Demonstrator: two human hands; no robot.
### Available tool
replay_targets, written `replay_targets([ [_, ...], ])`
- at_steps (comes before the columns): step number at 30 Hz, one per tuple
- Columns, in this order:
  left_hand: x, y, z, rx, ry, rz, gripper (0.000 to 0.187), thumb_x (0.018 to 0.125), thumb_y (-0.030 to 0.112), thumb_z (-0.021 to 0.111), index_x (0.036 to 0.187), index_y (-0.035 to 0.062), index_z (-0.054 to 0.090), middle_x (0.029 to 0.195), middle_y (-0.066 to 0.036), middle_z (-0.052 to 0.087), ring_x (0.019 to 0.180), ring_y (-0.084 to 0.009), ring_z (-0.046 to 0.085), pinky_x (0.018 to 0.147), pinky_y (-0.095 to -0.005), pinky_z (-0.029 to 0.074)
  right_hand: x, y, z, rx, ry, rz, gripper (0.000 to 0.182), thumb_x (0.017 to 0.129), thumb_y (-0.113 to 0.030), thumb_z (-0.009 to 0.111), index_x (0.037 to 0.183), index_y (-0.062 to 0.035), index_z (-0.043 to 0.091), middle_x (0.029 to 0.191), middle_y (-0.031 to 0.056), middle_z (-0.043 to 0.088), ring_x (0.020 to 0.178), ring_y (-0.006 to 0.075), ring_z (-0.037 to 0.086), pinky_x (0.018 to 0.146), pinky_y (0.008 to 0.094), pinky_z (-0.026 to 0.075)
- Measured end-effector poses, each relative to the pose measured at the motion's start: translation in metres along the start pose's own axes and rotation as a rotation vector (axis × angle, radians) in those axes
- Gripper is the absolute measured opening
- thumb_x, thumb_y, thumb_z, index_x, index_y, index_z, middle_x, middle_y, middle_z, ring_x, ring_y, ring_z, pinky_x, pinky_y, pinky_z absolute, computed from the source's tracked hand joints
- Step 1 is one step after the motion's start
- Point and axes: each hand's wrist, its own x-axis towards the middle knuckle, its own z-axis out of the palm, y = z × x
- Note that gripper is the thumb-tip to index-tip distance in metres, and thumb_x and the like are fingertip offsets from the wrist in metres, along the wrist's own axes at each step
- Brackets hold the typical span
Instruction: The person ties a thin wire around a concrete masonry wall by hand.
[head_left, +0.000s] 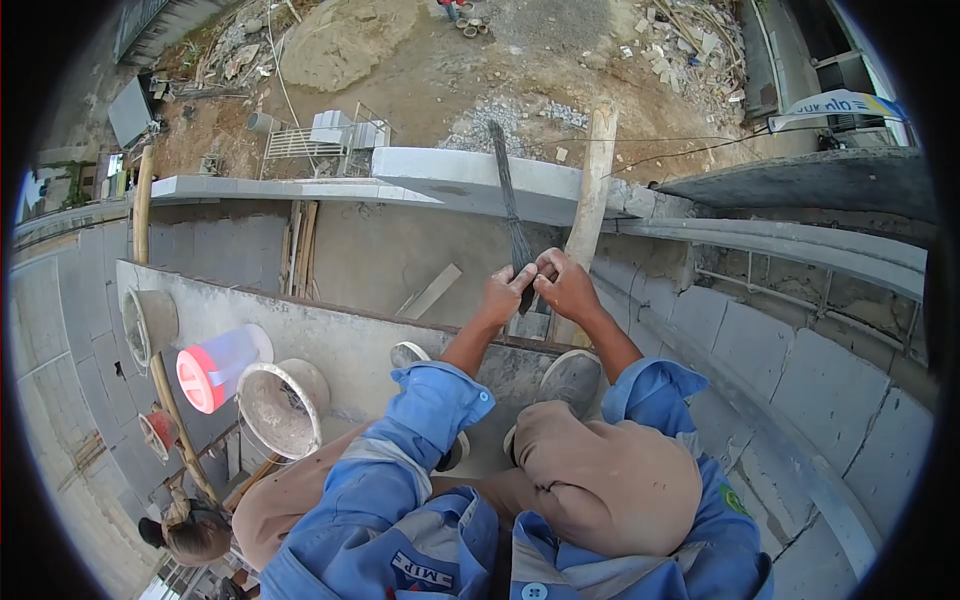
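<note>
A bundle of thin dark binding wire [508,195] points away from me, its far end raised over the drop. My left hand [500,298] is closed round the bundle near its lower end, and a short stub sticks out below the fingers. Right beside it, my right hand [570,287] pinches with thumb and fingers at the bundle's edge. Whether it grips a single strand is too small to make out. Both hands are in front of my knees, above the edge of the concrete ledge [350,335] where I squat.
To my left on the ledge are a mortar-stained bucket [283,408], a clear jug with a pink lid [222,368] and another bucket [150,325]. A wooden pole [592,185] rises ahead. Another person [195,530] is below left. Beyond the ledge the ground lies far down.
</note>
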Motion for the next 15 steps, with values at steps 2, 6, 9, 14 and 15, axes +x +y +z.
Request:
replay_targets([
  [2,0.006,-0.01,-0.001,0.027,-0.019,-0.006,0.045,0.096,0.043,0.062,0.085,-0.0007,0.062,0.078,-0.009,0.06,0.076,-0.0146,0.054,0.071,-0.034,0.045,0.0,-0.002,0.001,-0.074,0.01,-0.006,0.022,0.081,-0.023,0.063,0.09,-0.0037,0.06,0.078,0.0171,0.064,0.077,0.0371,0.064,0.07,0.0445,0.049],
  [6,0.006,-0.015,-0.003,0.141,0.004,0.032,0.033,0.099,0.034,0.059,0.097,0.0023,0.066,0.087,-0.005,0.065,0.082,-0.0112,0.058,0.075,-0.0299,0.047,-0.005,-0.011,0.003,-0.141,0.017,0.016,0.021,0.082,-0.022,0.061,0.092,-0.0032,0.059,0.084,0.0181,0.065,0.082,0.0375,0.064,0.072,0.0451,0.049],
  [9,0.005,-0.015,-0.001,0.019,0.025,0.096,0.03,0.1,0.033,0.057,0.097,0.0027,0.062,0.087,-0.004,0.063,0.082,-0.0104,0.057,0.075,-0.0299,0.047,-0.014,-0.021,0.009,-0.099,-0.048,-0.012,0.02,0.085,-0.022,0.06,0.093,-0.0028,0.059,0.087,0.0191,0.065,0.086,0.0389,0.064,0.074,0.0456,0.049],
  [14,0.003,0.012,-0.004,-0.158,0.032,0.134,0.029,0.1,0.031,0.058,0.095,0.003,0.057,0.083,-0.004,0.06,0.078,-0.0116,0.055,0.07,-0.0305,0.046,-0.016,-0.026,0.018,0.008,0.042,-0.07,0.016,0.091,-0.018,0.06,0.095,-0.0027,0.059,0.086,0.0156,0.062,0.081,0.0314,0.062,0.074,0.0394,0.048],
  [15,0.006,0.017,-0.004,-0.213,0.057,0.137,0.029,0.099,0.03,0.06,0.092,0.002,0.055,0.08,-0.005,0.06,0.072,-0.0127,0.055,0.064,-0.0308,0.046,-0.014,-0.027,0.017,0.025,0.054,-0.095,0.015,0.092,-0.017,0.059,0.096,-0.0026,0.059,0.087,0.0158,0.062,0.081,0.0318,0.062,0.075,0.0396,0.048],
])
